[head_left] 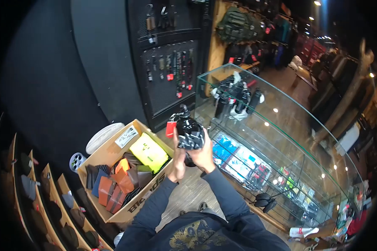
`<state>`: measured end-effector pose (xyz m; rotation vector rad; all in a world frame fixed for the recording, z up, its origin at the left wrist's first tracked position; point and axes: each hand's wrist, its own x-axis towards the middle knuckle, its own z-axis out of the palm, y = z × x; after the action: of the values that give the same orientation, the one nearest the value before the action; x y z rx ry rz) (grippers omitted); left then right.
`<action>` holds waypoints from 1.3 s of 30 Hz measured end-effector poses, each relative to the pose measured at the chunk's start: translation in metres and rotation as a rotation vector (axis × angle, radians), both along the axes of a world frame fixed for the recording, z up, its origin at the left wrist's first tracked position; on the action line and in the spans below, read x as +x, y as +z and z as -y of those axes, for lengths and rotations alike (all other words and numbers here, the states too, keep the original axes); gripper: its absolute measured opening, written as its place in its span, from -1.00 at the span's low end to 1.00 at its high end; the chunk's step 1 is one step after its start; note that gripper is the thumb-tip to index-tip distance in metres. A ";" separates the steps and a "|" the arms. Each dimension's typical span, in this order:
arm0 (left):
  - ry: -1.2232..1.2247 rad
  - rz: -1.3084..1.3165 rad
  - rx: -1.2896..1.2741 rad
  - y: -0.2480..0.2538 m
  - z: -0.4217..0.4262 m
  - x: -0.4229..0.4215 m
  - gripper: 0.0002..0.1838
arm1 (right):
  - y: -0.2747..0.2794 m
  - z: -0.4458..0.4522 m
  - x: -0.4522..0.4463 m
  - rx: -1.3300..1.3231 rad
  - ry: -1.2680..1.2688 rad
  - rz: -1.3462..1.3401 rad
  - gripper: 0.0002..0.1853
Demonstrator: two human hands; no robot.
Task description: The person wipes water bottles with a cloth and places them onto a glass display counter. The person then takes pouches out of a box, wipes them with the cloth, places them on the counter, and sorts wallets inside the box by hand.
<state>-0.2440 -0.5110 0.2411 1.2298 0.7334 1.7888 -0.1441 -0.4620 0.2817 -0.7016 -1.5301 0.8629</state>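
Note:
Between both of my hands is a glossy black bottle [187,124] with a looped cap at its top. A red tag [170,129] hangs at its left side. My left hand [179,162] is closed against the bottle's left side, and my right hand [204,154] wraps its right side. A grey and black jagged patch shows on the bottle between the hands; I cannot tell whether it is print or a wrapping. More black bottles [243,100] stand grouped on the glass display case [276,125] ahead to the right, with white paper among them.
At left, a cardboard box [130,211] holds brown and orange leather-like pieces and a yellow package [148,151]. Caps sit on slanted wooden shelves [50,188] at lower left. Straps hang on a dark mesh panel [169,79]. Packaged goods [243,157] lie inside the case.

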 end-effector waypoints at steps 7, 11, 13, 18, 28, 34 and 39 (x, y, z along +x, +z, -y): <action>0.119 -0.203 0.137 0.011 -0.008 -0.006 -0.23 | -0.005 -0.012 0.003 -0.009 0.006 -0.220 -0.42; 0.119 -0.343 0.113 -0.005 -0.030 0.001 -0.24 | -0.042 0.010 0.014 0.361 -0.327 0.034 -0.66; 0.026 -0.188 0.100 0.001 -0.030 0.022 -0.24 | -0.032 0.004 0.029 0.473 -0.420 0.125 -0.74; 0.037 -0.510 0.246 0.027 -0.029 0.066 -0.13 | 0.027 -0.003 0.074 0.033 -0.297 -0.198 -0.68; -0.312 -0.050 -0.011 0.024 -0.066 0.118 -0.45 | -0.010 0.003 0.135 -0.067 -0.359 -0.319 -0.83; -0.480 -0.086 -0.009 0.055 -0.085 0.153 -0.32 | -0.027 -0.013 0.175 0.213 -0.532 0.116 -0.58; -0.241 -0.171 0.014 0.026 -0.099 0.192 -0.38 | 0.015 -0.048 0.204 0.084 -0.471 -0.162 -0.70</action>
<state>-0.0516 -0.4123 0.2675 1.4301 0.6382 1.5087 0.0595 -0.4137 0.2971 -0.8634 -1.1802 0.4842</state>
